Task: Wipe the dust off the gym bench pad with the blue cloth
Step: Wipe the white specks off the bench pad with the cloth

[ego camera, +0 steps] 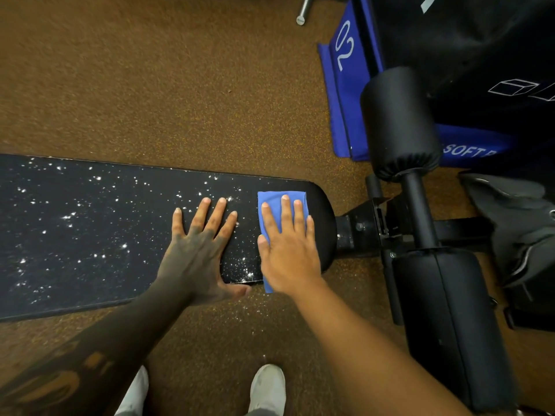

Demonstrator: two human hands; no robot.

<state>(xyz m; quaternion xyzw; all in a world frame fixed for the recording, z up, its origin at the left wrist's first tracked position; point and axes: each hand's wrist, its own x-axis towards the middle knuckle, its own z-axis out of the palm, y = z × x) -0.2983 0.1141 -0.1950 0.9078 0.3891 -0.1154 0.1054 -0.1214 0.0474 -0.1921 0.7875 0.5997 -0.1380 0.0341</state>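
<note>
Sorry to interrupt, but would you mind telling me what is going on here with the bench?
A person is wiping a dusty gym bench pad. The right hand presses a folded blue cloth flat near the pad's rounded end, where the surface looks clean. The left hand rests spread on the pad beside it, not touching the cloth. White specks cover most of the pad to the left, with some on the brown floor, so most wiping is not yet done.

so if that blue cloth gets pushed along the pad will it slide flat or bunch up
The blue cloth looks thin and floppy, draping over the pad's near edge, so it probably bunches unless pressed. The right hand lies flat on it, which should keep it spread.
</note>
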